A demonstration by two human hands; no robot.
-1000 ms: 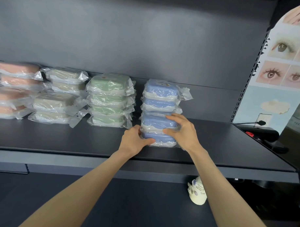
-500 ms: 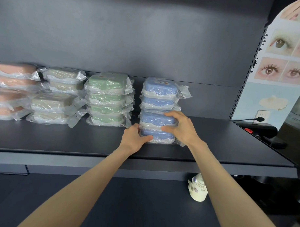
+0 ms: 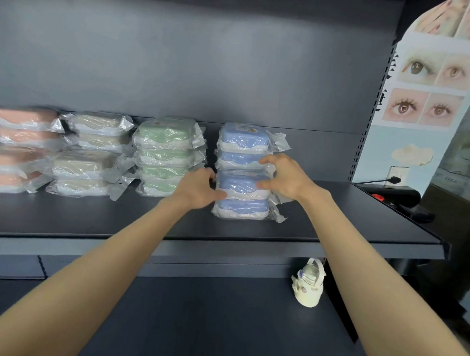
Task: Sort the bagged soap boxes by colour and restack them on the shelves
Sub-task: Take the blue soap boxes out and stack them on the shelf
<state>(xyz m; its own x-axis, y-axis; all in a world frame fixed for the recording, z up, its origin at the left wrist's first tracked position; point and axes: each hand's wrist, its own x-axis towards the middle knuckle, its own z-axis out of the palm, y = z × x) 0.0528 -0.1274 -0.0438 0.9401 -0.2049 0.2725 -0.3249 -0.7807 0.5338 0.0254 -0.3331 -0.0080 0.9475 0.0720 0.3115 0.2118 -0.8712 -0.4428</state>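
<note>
From the head view, a dark grey metal shelf (image 3: 333, 216) runs across the middle of the frame, backed by a plain grey panel (image 3: 206, 57). A second dark shelf (image 3: 197, 323) lies below it at six o'clock. Four piles of bagged soap boxes stand in a row along the back of the upper shelf. The pink stack (image 3: 19, 146) is at nine o'clock, cut by the frame edge, and the beige stack (image 3: 91, 151) is just beside it at its three o'clock. Next comes the green stack (image 3: 165, 154), and a narrow gap separates it from the blue stack (image 3: 241, 207), which is four boxes high and sits slightly forward. The left hand (image 3: 199, 188) grasps the blue stack from its nine o'clock side, with the thumb on the front of the third box down and the fingers curled round its end. The right hand (image 3: 287, 177) grasps the stack from three o'clock, fingers curled onto the second box and thumb on the third. At two o'clock a slotted upright (image 3: 372, 116) ends the shelving, and beside it stands a poster (image 3: 428, 91) printed with pictures of eyes. Under the poster, a plug sits in a wall socket (image 3: 398, 174) above a black power strip (image 3: 393, 194) with a red switch. A small cream bottle (image 3: 308, 284) stands on the lower shelf at five o'clock.
</note>
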